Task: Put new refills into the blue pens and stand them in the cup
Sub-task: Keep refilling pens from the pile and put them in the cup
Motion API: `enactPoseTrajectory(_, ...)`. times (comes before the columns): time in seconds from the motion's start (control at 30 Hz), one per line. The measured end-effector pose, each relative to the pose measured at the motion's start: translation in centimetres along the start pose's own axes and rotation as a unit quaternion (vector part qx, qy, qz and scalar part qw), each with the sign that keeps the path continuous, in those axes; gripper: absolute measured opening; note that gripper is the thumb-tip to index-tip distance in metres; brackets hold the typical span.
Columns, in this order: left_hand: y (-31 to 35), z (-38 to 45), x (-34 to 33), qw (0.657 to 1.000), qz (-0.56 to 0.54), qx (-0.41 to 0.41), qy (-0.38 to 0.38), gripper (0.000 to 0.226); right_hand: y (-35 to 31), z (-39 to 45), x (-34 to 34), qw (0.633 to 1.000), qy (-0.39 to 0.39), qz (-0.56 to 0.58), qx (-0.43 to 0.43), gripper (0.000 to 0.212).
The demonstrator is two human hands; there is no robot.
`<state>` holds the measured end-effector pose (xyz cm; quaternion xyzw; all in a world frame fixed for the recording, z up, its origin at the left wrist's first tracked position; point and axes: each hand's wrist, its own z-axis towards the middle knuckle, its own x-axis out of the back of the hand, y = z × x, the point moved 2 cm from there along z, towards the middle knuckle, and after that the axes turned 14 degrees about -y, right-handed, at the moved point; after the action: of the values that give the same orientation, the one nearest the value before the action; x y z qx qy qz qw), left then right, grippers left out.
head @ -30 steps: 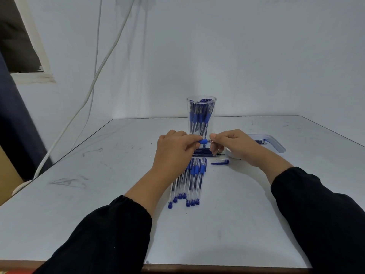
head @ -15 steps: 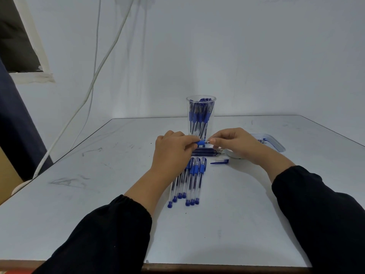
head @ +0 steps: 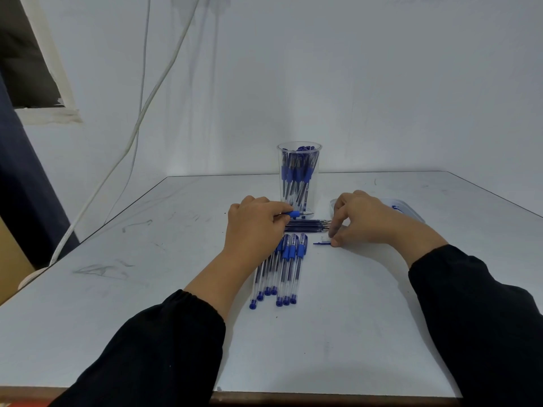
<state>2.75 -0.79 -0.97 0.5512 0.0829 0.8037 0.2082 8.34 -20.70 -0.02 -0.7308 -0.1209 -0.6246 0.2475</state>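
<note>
- Left hand (head: 255, 227): reaches in from lower left, back of hand up, fingers curled round a blue pen (head: 296, 214). Only the blue grip and the tip show past the fingers.
- That pen: long axis roughly level, left-right across the view, tip pointing right toward the right hand. It sits just in front of the cup base, above the refills.
- Right hand (head: 360, 220): comes in from lower right, palm down, fingers bent downward. Thumb and forefinger tips are at the right end of a small blue cap (head: 321, 241) lying on the table (head: 147, 289). Looks like a pinch on it.
- Cap: lies flat, long axis left-right, clip end toward the left.
- Refills (head: 308, 225): dark bundle lying flat between the two hands, axis left-right, tips to the right.
- Row of blue pens (head: 282, 268): lying side by side, long axes running near-far, end plugs toward the viewer; far ends partly under the left hand.
- Cup (head: 299, 176): clear, upright at the table's far middle, pens standing inside.
- Clear tray (head: 411, 211): behind the right hand, mostly hidden.
</note>
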Motion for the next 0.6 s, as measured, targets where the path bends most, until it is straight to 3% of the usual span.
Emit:
enactPoseTrajectory(0.3,0.0,0.0,0.0,1.000,0.014,-0.004,-0.011,0.026,-0.3,-0.5,1.0,0.992,0.073,0.100,0.027,0.011)
enactPoseTrajectory(0.6,0.1,0.0,-0.1,1.000,0.006,-0.006,-0.011,0.024,-1.1,-0.3,0.8,0.985,0.090,0.133,0.055,0.009)
